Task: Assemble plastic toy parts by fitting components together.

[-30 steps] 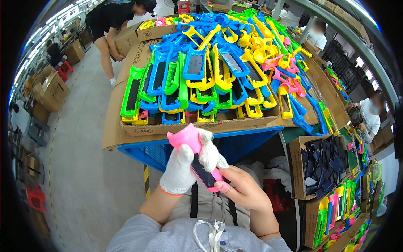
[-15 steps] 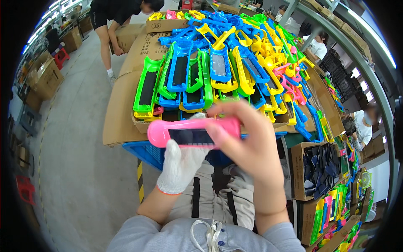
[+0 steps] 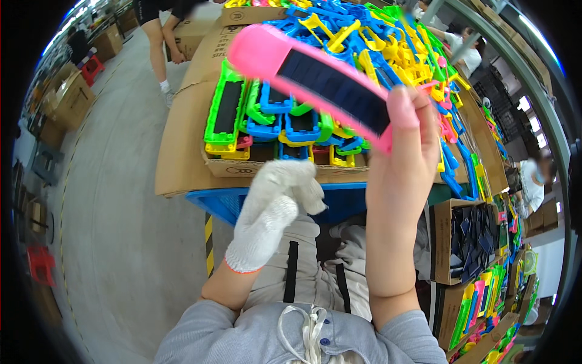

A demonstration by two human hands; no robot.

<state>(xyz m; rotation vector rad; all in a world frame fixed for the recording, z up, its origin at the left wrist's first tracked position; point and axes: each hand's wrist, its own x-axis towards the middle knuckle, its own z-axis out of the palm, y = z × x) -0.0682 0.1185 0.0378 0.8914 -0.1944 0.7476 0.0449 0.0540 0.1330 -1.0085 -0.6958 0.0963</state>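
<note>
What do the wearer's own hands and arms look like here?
The left hand wears a white knitted glove edged in orange at the wrist. The right hand is ungloved. Both forearms are bare below short grey-blue sleeves.

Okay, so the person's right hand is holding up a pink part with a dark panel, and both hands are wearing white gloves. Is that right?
Not quite: only the left hand wears a white glove. The head view shows the right hand bare, holding up the pink part with its dark panel, as you said.
</note>
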